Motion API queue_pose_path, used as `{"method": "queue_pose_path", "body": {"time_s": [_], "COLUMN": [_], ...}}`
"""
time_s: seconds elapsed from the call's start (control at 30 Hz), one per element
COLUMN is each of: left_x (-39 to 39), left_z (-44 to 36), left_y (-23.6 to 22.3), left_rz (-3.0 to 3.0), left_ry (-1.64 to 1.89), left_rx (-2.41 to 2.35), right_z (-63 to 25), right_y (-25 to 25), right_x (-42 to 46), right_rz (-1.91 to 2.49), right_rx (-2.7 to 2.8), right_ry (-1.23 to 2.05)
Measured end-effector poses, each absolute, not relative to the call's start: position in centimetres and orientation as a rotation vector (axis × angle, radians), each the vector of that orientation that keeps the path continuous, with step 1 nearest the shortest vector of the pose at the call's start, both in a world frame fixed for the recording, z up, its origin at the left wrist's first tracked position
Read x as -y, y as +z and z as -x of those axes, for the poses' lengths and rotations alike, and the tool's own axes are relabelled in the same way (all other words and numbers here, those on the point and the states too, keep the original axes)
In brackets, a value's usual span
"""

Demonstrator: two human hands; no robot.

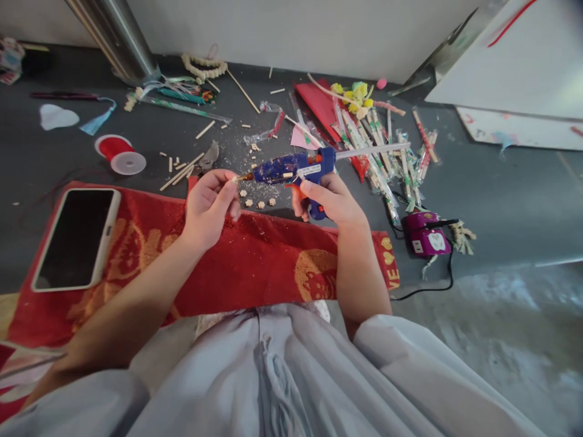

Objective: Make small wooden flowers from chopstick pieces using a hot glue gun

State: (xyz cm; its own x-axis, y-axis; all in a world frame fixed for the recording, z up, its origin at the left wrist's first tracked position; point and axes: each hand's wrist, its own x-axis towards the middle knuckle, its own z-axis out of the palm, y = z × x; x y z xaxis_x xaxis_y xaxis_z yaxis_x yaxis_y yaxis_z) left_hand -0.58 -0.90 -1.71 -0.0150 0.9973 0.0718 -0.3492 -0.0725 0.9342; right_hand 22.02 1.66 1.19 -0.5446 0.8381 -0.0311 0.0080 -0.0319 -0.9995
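My right hand (334, 197) is wrapped round the handle of a blue hot glue gun (282, 168), with fingers at its orange trigger. A pale glue stick (373, 150) sticks out of the gun's back end. The brass nozzle points left and meets the fingertips of my left hand (212, 203). Those fingers pinch a small pale piece (235, 179), too small to name surely. Below the gun, several little flower-shaped wooden pieces (248, 203) lie on the grey table. Pliers or cutters (209, 156) rest behind my left hand, partly hidden by it.
A red towel (255, 261) covers the near table edge, with a phone (77, 238) on its left. A spool of red thread (121, 155) lies beyond. Wrapped sticks (373, 158) are heaped at right, near a purple box (427, 233) with a black cable. A metal post (116, 36) stands behind.
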Motion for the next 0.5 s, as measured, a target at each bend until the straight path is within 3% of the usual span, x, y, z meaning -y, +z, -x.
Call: {"method": "queue_pose_path", "body": {"time_s": [0.5], "left_x": [0.64], "left_z": [0.84], "left_y": [-2.60], "left_rz": [-1.112], "left_ry": [1.445], "left_rx": [-0.927], "right_z": [-22.50], "right_y": [1.04], "right_x": [-1.65], "right_rz": [0.875], "right_rx": [1.650], "right_ry": [1.622]}}
